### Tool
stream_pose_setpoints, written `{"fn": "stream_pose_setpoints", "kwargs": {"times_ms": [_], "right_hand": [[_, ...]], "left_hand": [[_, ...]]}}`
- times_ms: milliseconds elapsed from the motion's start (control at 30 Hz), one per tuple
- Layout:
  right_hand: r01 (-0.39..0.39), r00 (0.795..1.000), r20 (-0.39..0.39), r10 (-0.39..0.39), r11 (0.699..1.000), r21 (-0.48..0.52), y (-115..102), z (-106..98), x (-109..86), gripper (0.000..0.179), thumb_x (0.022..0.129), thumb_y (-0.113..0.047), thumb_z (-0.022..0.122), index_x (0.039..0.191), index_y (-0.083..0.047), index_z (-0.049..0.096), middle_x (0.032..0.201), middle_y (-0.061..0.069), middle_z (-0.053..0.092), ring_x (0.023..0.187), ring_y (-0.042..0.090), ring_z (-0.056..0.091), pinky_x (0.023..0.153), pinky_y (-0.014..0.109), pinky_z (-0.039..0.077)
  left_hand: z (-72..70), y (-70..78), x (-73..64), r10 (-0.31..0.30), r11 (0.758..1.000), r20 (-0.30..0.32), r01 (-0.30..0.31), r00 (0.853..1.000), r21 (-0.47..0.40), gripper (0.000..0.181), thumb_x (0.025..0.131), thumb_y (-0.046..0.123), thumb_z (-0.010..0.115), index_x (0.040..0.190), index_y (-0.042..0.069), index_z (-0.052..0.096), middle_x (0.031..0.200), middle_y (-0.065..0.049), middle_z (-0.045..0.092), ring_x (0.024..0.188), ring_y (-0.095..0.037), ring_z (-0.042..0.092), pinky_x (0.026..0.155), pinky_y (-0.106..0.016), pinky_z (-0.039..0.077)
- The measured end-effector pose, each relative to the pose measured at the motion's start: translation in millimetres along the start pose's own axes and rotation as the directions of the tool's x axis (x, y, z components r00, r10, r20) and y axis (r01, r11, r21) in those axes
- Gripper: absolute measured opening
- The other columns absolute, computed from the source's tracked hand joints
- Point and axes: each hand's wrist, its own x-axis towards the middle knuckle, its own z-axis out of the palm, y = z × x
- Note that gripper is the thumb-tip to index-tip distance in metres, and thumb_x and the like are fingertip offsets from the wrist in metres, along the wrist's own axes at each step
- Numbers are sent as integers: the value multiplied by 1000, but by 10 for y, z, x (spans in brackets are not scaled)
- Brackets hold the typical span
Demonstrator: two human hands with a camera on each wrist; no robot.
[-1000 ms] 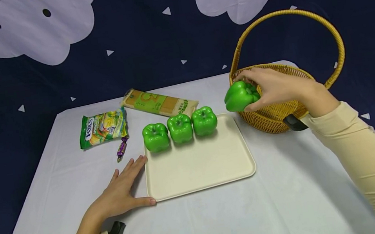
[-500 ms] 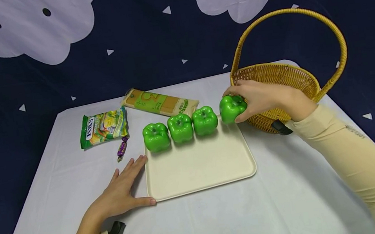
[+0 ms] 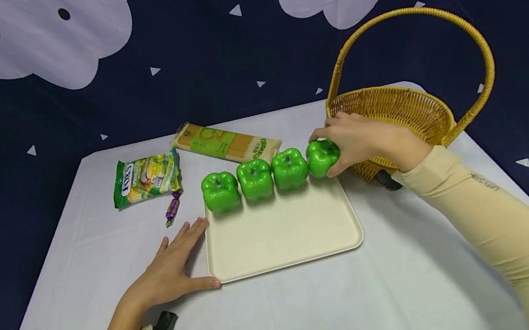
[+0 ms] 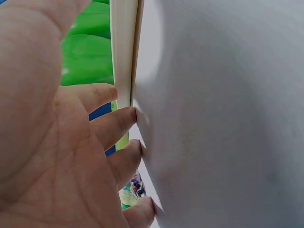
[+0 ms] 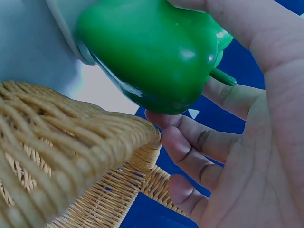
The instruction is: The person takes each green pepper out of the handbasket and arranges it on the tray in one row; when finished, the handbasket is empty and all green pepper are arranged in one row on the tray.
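Observation:
My right hand [image 3: 359, 141] grips a green bell pepper [image 3: 321, 158] at the far right corner of the cream tray [image 3: 284, 235]. In the right wrist view, thumb and fingers span this pepper [image 5: 142, 52], with its stem toward the palm. Three more green peppers stand in a row along the tray's far edge: one at the left [image 3: 220, 193], one in the middle [image 3: 255, 180], and one [image 3: 290, 169] beside the held pepper. My left hand [image 3: 168, 272] lies with spread fingers against the tray's left edge; its fingertips [image 4: 126, 116] touch the rim in the left wrist view.
A wicker basket [image 3: 386, 99] with a tall handle stands right of the tray, close beneath the right hand. Behind the tray lies a flat noodle packet [image 3: 226, 142]. A green candy bag [image 3: 146, 179] and a purple wrapped candy [image 3: 173, 209] lie left of it.
My right hand has carried the pepper from over the basket's left rim leftward and down to the tray's far right corner. The left hand has stayed in place.

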Motion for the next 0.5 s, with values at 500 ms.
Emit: {"fn": "stream_pose_setpoints", "kwargs": {"times_ms": [500], "right_hand": [[-21, 1000, 5, 21, 999, -25, -33, 62, -28, 81, 75, -47, 95, 145, -19, 66, 126, 18, 66, 115, 37, 50, 93, 52, 43]], "left_hand": [[-8, 30, 2, 3, 1000, 3, -3, 1000, 7, 131, 72, 64, 93, 172, 14, 25, 179, -17, 25, 165, -50, 16, 124, -84, 5]]}}
